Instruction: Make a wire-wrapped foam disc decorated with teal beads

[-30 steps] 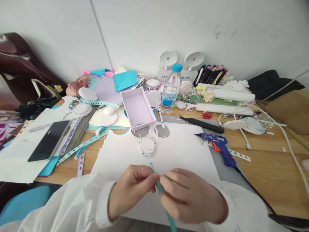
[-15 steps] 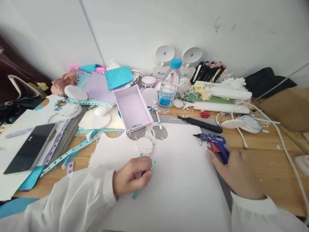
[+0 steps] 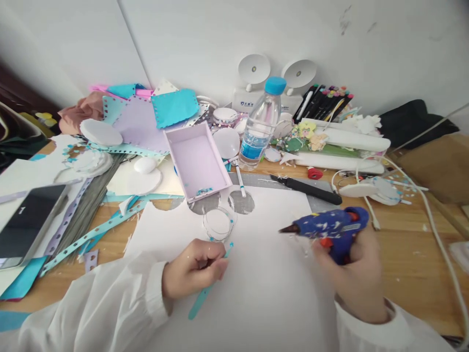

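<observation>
My left hand (image 3: 196, 269) is closed on slim turquoise tweezers (image 3: 199, 302), with a tiny blue piece at their tip. Part of the tweezers is hidden by the fingers. Just beyond that hand, a thin ring (image 3: 205, 233) dotted with small blue pieces lies on a large white sheet (image 3: 264, 293). On the right, my right hand (image 3: 353, 274) grips a blue glue gun (image 3: 326, 225) with an orange trigger, held above the sheet, its dark nozzle pointing left. The right hand is slightly blurred.
A lilac box (image 3: 198, 161) with blue bits in it sits beyond the ring. Beside it stands a water bottle (image 3: 258, 129). A black craft knife (image 3: 308, 189) lies behind the glue gun. White cable (image 3: 428, 220) curves along the right; a phone (image 3: 31, 220) lies left.
My right hand has taken hold of the glue gun and lifted it off the table. My left hand keeps the tweezers, more of which now show below it. The view has shifted slightly.
</observation>
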Available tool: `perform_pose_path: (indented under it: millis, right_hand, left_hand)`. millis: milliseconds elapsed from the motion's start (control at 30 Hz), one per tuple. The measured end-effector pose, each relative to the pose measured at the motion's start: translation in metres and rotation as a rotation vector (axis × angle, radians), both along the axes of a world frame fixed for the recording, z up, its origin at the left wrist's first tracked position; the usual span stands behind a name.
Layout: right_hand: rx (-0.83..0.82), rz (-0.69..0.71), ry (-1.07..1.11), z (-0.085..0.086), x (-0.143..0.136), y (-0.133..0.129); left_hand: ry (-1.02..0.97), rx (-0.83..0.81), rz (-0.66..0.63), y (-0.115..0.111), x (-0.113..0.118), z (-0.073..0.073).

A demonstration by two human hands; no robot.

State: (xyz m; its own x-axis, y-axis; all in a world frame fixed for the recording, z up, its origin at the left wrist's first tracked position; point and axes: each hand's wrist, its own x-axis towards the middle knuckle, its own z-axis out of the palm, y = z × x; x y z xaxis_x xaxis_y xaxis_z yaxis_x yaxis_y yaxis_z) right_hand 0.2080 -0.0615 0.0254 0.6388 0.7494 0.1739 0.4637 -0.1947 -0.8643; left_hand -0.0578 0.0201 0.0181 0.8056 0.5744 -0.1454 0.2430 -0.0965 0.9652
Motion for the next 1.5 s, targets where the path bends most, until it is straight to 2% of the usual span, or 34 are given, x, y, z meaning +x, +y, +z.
perform_pose_path:
  millis: [67, 133, 267, 467, 767, 1000, 1200, 1267, 1333, 1433, 1500]
  right_hand:
    - [0.086, 0.127, -0.017, -0.01, -0.017, 0.003]
    - [0.103, 0.199, -0.051, -0.022, -0.026, 0.005]
    - [0.101, 0.2, -0.078, -0.035, -0.028, 0.006]
    - [0.088, 0.205, -0.129, -0.033, -0.027, 0.005]
    - [0.083, 0.227, -0.286, -0.035, -0.025, 0.004]
    - [0.052, 0.232, -0.291, -0.033, -0.024, 0.003]
    - [-0.057, 0.175, -0.229, -0.031, -0.026, 0.003]
    - [-0.101, 0.138, -0.269, -0.029, -0.026, 0.002]
    - [-0.072, 0.059, -0.357, -0.025, -0.022, 0.003]
    - [-0.024, -0.111, -0.415, -0.015, -0.003, 0.004]
    - [-0.079, -0.166, -0.417, -0.013, 0.019, 0.004]
  left_hand:
    - [0.005, -0.003, 0.004, 0.0, 0.0, 0.001]
    - [0.0, -0.006, 0.006, 0.0, 0.0, 0.001]
    - [-0.033, -0.02, -0.012, 0.0, 0.0, -0.001]
    - [-0.045, -0.002, -0.034, 0.001, 0.001, -0.002]
    - [-0.059, -0.012, -0.051, 0.002, 0.004, 0.004]
    - [-0.062, -0.016, -0.044, 0.003, 0.004, 0.004]
    - [-0.086, -0.016, -0.049, 0.003, 0.003, 0.003]
    - [-0.102, 0.0, -0.053, 0.003, 0.002, 0.002]
    - [-0.11, 0.019, -0.059, 0.002, 0.002, 0.002]
    - [-0.122, 0.041, -0.074, -0.001, 0.002, 0.003]
    - [-0.131, 0.053, -0.081, -0.006, 0.003, 0.005]
